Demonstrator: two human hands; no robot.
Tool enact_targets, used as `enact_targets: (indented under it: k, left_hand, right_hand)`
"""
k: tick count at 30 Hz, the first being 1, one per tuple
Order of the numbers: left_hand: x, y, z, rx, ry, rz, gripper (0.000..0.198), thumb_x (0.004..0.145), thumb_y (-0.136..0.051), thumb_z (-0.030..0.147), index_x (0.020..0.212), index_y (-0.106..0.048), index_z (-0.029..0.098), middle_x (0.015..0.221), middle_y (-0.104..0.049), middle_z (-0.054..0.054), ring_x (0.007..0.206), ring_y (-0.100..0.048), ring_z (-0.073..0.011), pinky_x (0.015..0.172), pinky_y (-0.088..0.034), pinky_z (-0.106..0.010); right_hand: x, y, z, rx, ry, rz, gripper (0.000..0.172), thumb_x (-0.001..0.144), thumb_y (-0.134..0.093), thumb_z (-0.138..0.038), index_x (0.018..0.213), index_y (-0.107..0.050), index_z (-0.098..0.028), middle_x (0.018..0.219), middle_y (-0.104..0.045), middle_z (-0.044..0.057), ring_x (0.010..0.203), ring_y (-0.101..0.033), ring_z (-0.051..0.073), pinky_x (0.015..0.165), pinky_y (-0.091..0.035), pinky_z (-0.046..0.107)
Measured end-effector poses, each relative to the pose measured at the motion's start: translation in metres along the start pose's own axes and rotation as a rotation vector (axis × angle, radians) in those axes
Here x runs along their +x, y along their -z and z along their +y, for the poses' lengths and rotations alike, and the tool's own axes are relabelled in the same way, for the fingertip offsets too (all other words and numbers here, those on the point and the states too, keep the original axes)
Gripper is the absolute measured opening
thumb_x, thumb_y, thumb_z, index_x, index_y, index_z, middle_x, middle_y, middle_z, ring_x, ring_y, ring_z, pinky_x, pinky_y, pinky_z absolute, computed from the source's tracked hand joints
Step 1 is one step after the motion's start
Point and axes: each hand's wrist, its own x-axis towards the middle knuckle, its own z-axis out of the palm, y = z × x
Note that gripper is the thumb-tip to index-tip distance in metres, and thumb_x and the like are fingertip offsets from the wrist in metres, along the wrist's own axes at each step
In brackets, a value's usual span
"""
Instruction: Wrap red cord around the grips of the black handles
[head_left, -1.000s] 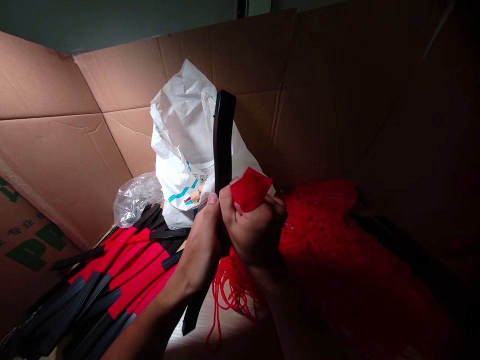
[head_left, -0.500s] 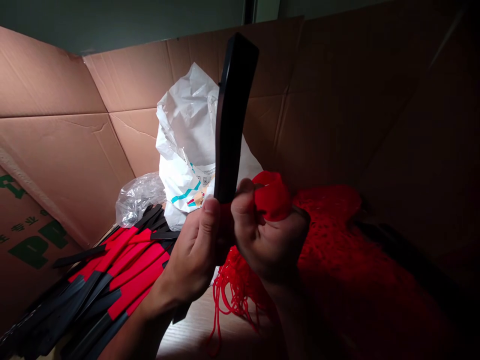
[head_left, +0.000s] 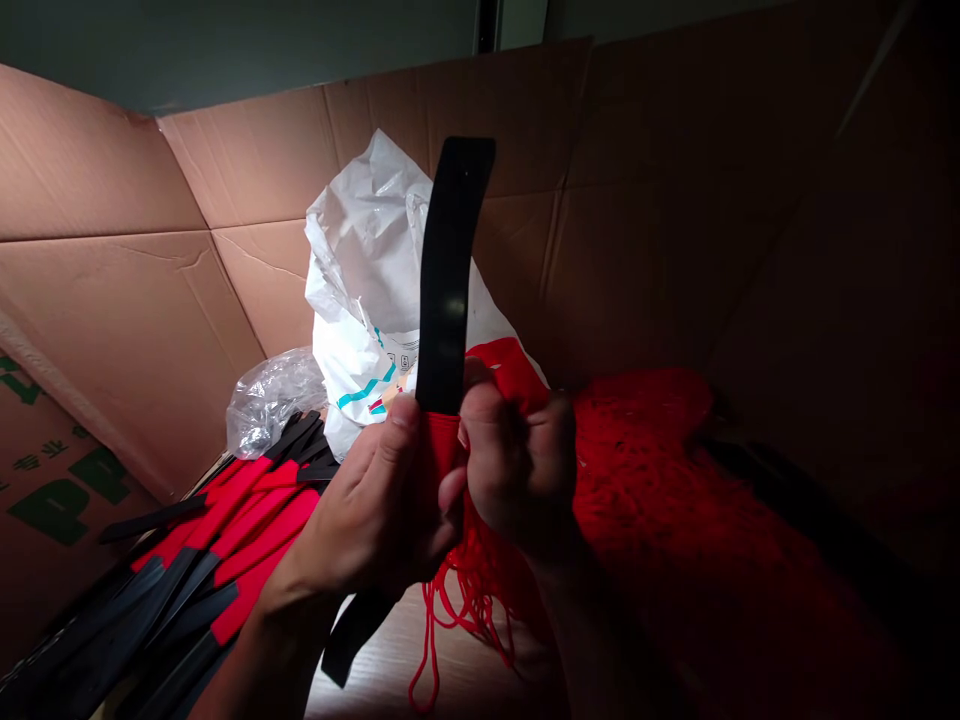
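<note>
A curved black strip (head_left: 446, 280) stands nearly upright in my left hand (head_left: 375, 500), whose thumb presses beside the red wrapping (head_left: 439, 445) round the strip's middle. The strip's lower end sticks out below that hand. Against the right side of the wrapping, my right hand (head_left: 521, 470) is closed with curled fingers. A red bunched piece (head_left: 514, 362) shows just above and behind its fingers; whether it is cloth or gathered cord I cannot tell. Loose red cords (head_left: 472, 610) hang in loops below both hands.
Black strips with red middles (head_left: 232, 540) lie piled at the left. A large tangle of red cord (head_left: 675, 500) spreads in shadow at the right. Behind stand a white plastic bag (head_left: 360, 270) and a clear bag (head_left: 274, 400), with cardboard walls (head_left: 262, 170) around.
The black strip has turned to show its flat face, and its top end is lower. My right hand has moved slightly left against the wrapping; the red bunch has shifted behind its fingers.
</note>
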Motion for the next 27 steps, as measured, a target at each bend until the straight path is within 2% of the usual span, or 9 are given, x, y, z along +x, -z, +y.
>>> enact_targets:
  k: [4, 6, 8, 10, 14, 18, 22, 25, 27]
  left_hand:
    - [0.0, 0.0, -0.003, -0.121, 0.047, -0.153, 0.076, 0.104, -0.03, 0.082, 0.071, -0.06, 0.021, 0.039, -0.042, 0.005, 0.025, -0.03, -0.0081, 0.026, -0.026, -0.018]
    - [0.0, 0.002, -0.005, -0.143, 0.053, -0.167, 0.077, 0.104, -0.026, 0.081, 0.072, -0.06, 0.021, 0.039, -0.042, 0.005, 0.025, -0.028, -0.0079, 0.026, -0.027, -0.018]
    - [-0.001, 0.004, -0.006, -0.163, 0.051, -0.131, 0.074, 0.104, -0.029, 0.081, 0.072, -0.058, 0.021, 0.039, -0.038, 0.007, 0.026, -0.026, -0.0072, 0.026, -0.027, -0.017]
    - [-0.002, 0.006, -0.006, -0.182, 0.067, -0.095, 0.072, 0.103, -0.034, 0.081, 0.072, -0.057, 0.021, 0.04, -0.033, 0.009, 0.027, -0.024, -0.0064, 0.027, -0.027, -0.016]
    - [-0.006, 0.008, -0.005, -0.215, 0.085, -0.104, 0.07, 0.104, -0.036, 0.079, 0.073, -0.058, 0.02, 0.042, -0.031, 0.01, 0.029, -0.023, -0.005, 0.03, -0.031, -0.015]
    - [-0.01, 0.011, -0.004, -0.315, 0.167, -0.284, 0.069, 0.104, -0.036, 0.078, 0.076, -0.059, 0.02, 0.039, -0.036, 0.008, 0.025, -0.021, -0.0058, 0.025, -0.026, -0.015]
    - [-0.008, 0.019, 0.0, -0.323, 0.334, -0.408, 0.07, 0.102, -0.037, 0.081, 0.079, -0.063, 0.019, 0.041, -0.048, 0.004, 0.024, -0.035, -0.0096, 0.025, -0.031, -0.018]
    - [-0.004, 0.019, 0.002, -0.13, 0.324, -0.306, 0.078, 0.097, -0.039, 0.088, 0.078, -0.064, 0.017, 0.052, -0.058, -0.002, 0.037, -0.054, -0.0129, 0.034, -0.043, -0.02]
    - [-0.003, 0.011, 0.002, 0.057, 0.213, -0.1, 0.076, 0.094, -0.045, 0.089, 0.075, -0.061, 0.017, 0.056, -0.059, -0.002, 0.045, -0.056, -0.0128, 0.042, -0.046, -0.021]
  right_hand:
    - [-0.009, 0.001, -0.001, 0.161, -0.167, -0.154, 0.057, 0.111, -0.044, -0.039, 0.056, -0.047, -0.024, 0.031, -0.043, -0.008, 0.023, -0.038, 0.008, 0.028, -0.029, 0.019]
    - [-0.011, 0.0, -0.002, 0.173, -0.226, -0.134, 0.066, 0.112, -0.045, -0.05, 0.051, -0.046, -0.024, 0.03, -0.044, -0.005, 0.024, -0.04, 0.009, 0.029, -0.032, 0.02]
    - [-0.011, -0.002, -0.003, 0.173, -0.23, -0.072, 0.066, 0.11, -0.052, -0.054, 0.052, -0.043, -0.024, 0.034, -0.043, -0.006, 0.029, -0.041, 0.008, 0.032, -0.032, 0.021]
    - [-0.008, -0.004, -0.002, 0.198, -0.175, -0.041, 0.058, 0.109, -0.058, -0.051, 0.06, -0.042, -0.023, 0.044, -0.04, -0.008, 0.038, -0.04, 0.007, 0.038, -0.033, 0.021]
    - [-0.003, 0.0, -0.002, 0.247, -0.054, -0.104, 0.05, 0.11, -0.059, -0.042, 0.068, -0.041, -0.022, 0.058, -0.032, -0.008, 0.051, -0.035, 0.008, 0.045, -0.032, 0.021]
    - [-0.001, 0.011, -0.007, 0.218, 0.002, -0.264, 0.049, 0.111, -0.058, -0.037, 0.067, -0.044, -0.021, 0.055, -0.033, -0.008, 0.047, -0.035, 0.007, 0.045, -0.028, 0.024]
    - [0.0, 0.018, -0.012, 0.118, 0.029, -0.314, 0.043, 0.109, -0.06, -0.03, 0.069, -0.047, -0.021, 0.054, -0.041, -0.008, 0.046, -0.04, 0.007, 0.046, -0.029, 0.026]
    - [0.002, 0.017, -0.013, -0.017, 0.089, -0.28, 0.039, 0.107, -0.061, -0.027, 0.071, -0.046, -0.022, 0.053, -0.044, -0.008, 0.047, -0.045, 0.008, 0.052, -0.035, 0.028]
    - [0.003, 0.014, -0.011, -0.133, 0.13, -0.242, 0.037, 0.106, -0.06, -0.027, 0.071, -0.047, -0.023, 0.055, -0.05, -0.006, 0.051, -0.05, 0.01, 0.057, -0.039, 0.03]
